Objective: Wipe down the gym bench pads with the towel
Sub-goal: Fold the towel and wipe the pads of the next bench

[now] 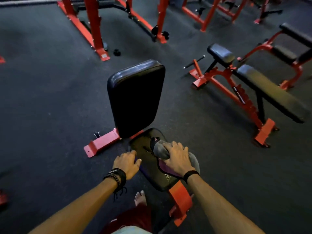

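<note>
Pressing one grey towel (162, 150) onto the seat pad (148, 164), the right hand (178, 158) is lying spread while the left hand (127, 163) is seemingly gripping its left edge, below one upright back pad (135, 98), open floor (50, 98) lying leftward.

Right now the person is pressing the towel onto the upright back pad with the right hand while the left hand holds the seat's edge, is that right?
Not quite. In the head view the right hand presses the towel onto the seat pad, not the upright back pad, which nothing touches. The left hand does hold the seat's left edge.
</note>
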